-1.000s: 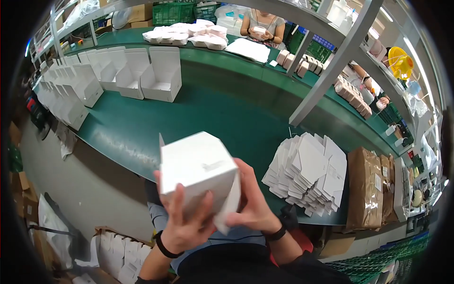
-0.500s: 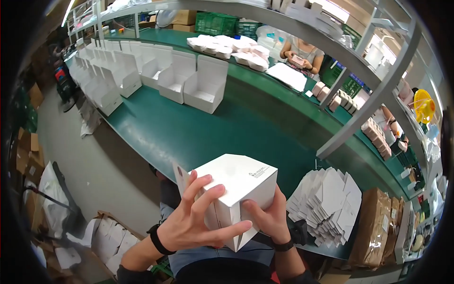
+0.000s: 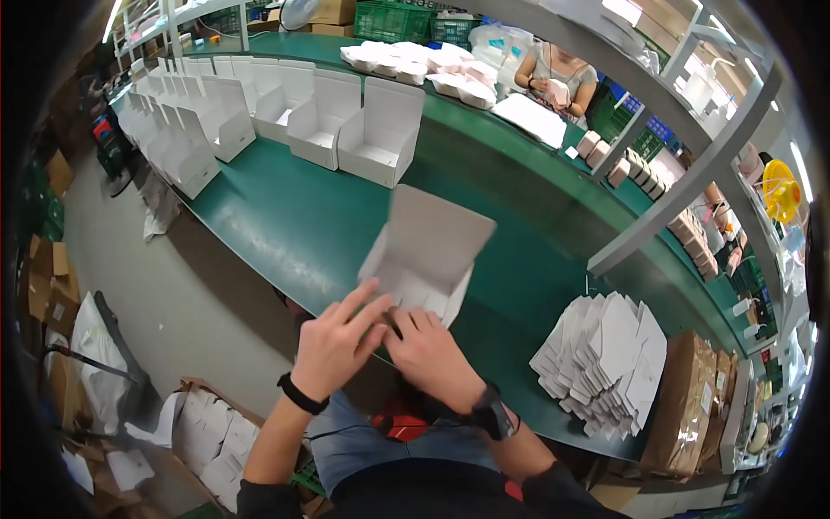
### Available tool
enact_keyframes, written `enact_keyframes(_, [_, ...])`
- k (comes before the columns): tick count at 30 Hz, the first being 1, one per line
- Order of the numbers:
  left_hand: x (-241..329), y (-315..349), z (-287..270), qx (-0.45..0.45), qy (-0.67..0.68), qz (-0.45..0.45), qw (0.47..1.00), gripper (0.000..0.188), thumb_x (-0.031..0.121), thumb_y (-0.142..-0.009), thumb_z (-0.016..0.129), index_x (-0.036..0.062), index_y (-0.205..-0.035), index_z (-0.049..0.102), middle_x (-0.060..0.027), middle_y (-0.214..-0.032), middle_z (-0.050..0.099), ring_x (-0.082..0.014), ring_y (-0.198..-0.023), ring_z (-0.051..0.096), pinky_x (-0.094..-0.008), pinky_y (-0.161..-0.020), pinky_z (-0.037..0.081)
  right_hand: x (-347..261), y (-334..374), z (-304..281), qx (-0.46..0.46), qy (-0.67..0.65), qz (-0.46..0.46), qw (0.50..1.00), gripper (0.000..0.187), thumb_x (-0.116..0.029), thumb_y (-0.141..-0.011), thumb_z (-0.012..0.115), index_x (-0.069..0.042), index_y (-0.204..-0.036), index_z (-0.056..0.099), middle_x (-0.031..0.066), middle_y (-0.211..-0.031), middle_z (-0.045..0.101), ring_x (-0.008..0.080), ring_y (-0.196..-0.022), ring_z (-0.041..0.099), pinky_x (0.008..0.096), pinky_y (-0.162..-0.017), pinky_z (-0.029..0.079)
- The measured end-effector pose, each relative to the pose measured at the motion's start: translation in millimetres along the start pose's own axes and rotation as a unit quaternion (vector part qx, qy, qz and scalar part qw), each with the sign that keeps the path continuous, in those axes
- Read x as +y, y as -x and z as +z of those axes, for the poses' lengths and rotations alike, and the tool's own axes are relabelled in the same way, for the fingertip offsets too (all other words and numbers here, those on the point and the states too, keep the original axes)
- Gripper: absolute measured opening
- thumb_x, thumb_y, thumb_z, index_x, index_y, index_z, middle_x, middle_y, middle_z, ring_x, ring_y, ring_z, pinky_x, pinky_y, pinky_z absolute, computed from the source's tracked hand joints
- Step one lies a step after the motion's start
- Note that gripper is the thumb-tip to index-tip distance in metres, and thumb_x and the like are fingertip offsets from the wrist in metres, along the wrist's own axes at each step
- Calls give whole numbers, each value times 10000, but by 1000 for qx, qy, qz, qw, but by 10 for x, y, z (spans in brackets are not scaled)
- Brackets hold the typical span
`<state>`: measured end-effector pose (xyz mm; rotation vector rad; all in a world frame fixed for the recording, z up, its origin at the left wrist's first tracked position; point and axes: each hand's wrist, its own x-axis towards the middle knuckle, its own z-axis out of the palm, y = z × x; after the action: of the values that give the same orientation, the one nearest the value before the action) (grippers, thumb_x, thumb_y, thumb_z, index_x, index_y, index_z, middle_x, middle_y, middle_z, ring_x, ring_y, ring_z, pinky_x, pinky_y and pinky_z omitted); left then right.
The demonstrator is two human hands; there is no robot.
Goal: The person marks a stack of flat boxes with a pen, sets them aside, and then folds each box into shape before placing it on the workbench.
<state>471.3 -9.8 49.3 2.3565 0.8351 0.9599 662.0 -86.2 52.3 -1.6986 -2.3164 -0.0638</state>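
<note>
A: Status of white box [image 3: 425, 259]?
B: Turned since a half-second ago: lid flap now open, tilted up, centre frame over green table [image 3: 285, 216].
A: Hands?
B: Left hand [image 3: 339, 344] and right hand [image 3: 430, 350] pressed together at lower edge (fingers pinching bottom flaps). Folding well advanced, judging by shape.

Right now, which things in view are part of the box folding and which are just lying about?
In the job:
- white box, lid open, held at its near edge by left hand and right hand
- stack of flat box blanks
- row of folded open boxes on the green table

Lying about:
- brown paper bundle
- yellow reel
- green crates
</note>
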Motion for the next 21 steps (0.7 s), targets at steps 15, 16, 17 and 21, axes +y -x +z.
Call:
enact_keyframes(15, [-2821, -1404, -798, 153, -200, -23, 968, 236, 117, -1002, 599, 29, -1203, 684, -225, -1267, 615, -385, -1110, 598, -419, -986, 480, 1896, 2712, -1510, -28, 33, 410, 911, 715, -398, -917, 748, 79, -1407, 540, 304, -1424, 555, 453, -1373, 477, 464, -1152, 394])
enact_keyframes(16, [-2861, -1357, -731, 220, -266, 27, 938, 340, 124, -1026, 586, 67, -1355, 652, -216, -1424, 564, -357, -1193, 601, -399, -1043, 467, 1907, 2682, -1486, -48, 6, 412, 910, 770, -430, -903, 754, 85, -1425, 517, 303, -1422, 550, 449, -1363, 478, 471, -1152, 388])
enact_keyframes(17, [-2558, -1369, -566, 224, -205, 1, 953, 403, 117, -1023, 586, 96, -1425, 605, -194, -1511, 493, -347, -1274, 558, -398, -1084, 441, 1872, 2686, -1480, -32, 25, 422, 905, 792, -438, -891, 764, 69, -1443, 507, 302, -1396, 560, 439, -1330, 497, 475, -1138, 397])
enact_keyframes(21, [-1251, -1210, -83, 171, 74, -70, 980, 524, 68, -1018, 552, 121, -1538, 513, -139, -1620, 413, -307, -1460, 436, -423, -1162, 381, 1576, 2400, -1701, -23, 93, 465, 880, 770, -456, -858, 789, 31, -1406, 554, 263, -1291, 613, 420, -1228, 546, 471, -1098, 414])
